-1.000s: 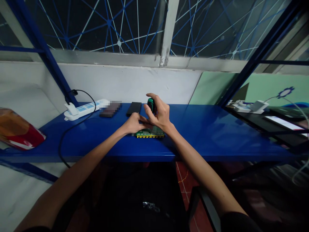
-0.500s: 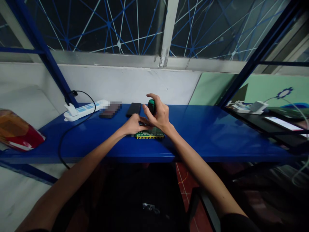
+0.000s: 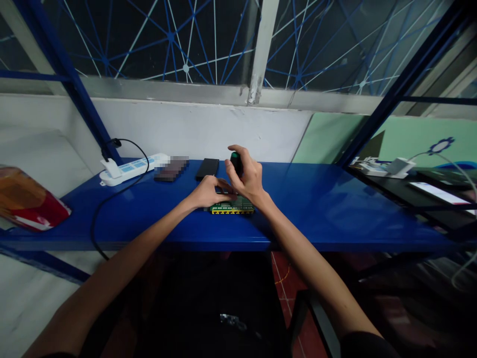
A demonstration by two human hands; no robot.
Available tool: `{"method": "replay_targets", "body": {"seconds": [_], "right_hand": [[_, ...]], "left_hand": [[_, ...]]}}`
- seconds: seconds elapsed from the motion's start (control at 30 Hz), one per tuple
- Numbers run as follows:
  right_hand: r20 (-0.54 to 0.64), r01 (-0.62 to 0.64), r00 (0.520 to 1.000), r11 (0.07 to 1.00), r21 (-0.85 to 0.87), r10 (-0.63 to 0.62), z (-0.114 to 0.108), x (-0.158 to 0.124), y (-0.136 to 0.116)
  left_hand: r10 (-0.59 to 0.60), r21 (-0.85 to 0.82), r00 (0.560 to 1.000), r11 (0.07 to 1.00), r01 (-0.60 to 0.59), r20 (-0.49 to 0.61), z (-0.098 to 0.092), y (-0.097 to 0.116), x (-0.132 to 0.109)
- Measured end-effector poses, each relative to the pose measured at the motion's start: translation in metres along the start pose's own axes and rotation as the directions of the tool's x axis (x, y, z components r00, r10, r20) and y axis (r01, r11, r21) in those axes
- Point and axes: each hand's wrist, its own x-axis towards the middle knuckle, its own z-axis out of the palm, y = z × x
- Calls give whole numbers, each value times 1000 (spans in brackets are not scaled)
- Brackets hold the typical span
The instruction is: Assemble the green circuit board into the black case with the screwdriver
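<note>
A green circuit board (image 3: pixel 233 205) with a yellow front edge lies flat on the blue shelf (image 3: pixel 316 209). My right hand (image 3: pixel 248 176) is closed round a screwdriver with a green and black handle (image 3: pixel 235 162), held upright over the board. My left hand (image 3: pixel 208 193) rests on the board's left part, fingers curled and pressed beside the screwdriver's shaft. The tip of the tool is hidden behind my fingers.
A white power strip (image 3: pixel 128 169) with a black cable sits at the back left. A black phone (image 3: pixel 207 168) and a dark flat object (image 3: pixel 170 170) lie behind the board. A red and orange item (image 3: pixel 26 204) is far left. A side shelf (image 3: pixel 417 184) holds chargers.
My right hand has turned slightly on the screwdriver handle, now covering more of it. My left hand and the board have stayed in place.
</note>
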Motion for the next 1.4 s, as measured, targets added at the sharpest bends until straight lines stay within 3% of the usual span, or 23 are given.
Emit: {"method": "replay_targets", "body": {"seconds": [0.2, 0.6, 0.87, 1.4], "right_hand": [[25, -10, 1000, 1000, -3, 10, -1, 0, -1], [36, 3, 999, 1000, 27, -4, -3, 1, 0], [-9, 3, 1000, 1000, -8, -3, 0, -1, 1], [9, 26, 1000, 1000, -18, -26, -2, -1, 1]], "left_hand": [[4, -84, 999, 997, 1, 53, -1, -2, 1], [46, -35, 984, 999, -41, 172, -5, 1, 1], [15, 1, 998, 1000, -15, 61, -2, 0, -1], [15, -30, 985, 1000, -10, 173, -3, 1, -1]]}}
